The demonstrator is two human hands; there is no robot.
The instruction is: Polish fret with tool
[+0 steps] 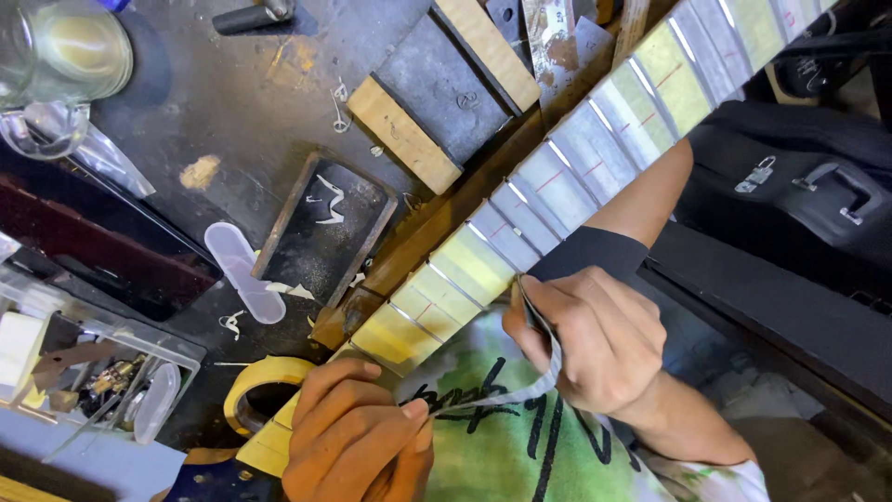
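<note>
Head view: two hands (358, 437) (590, 339), one strip (548, 367).

left hand (358, 437) pinched one end of grey strip (506, 398) at fingers (415, 409) | right hand (590, 339) gripped other end, strip bent between them | both sat beside guitar neck (557, 181), fretboard masked in yellow/grey tape | tape roll (255, 383) touched neck's lower end | black tray (325, 232), clear jar (65, 56) lay on desk (223, 102)

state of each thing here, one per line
guitar neck: lying across the bench, fretboard masked with tape between frets
tape strip: stretched between both hands
left hand: pinching the strip's end
right hand: gripping the strip
tape roll: flat on bench
</note>
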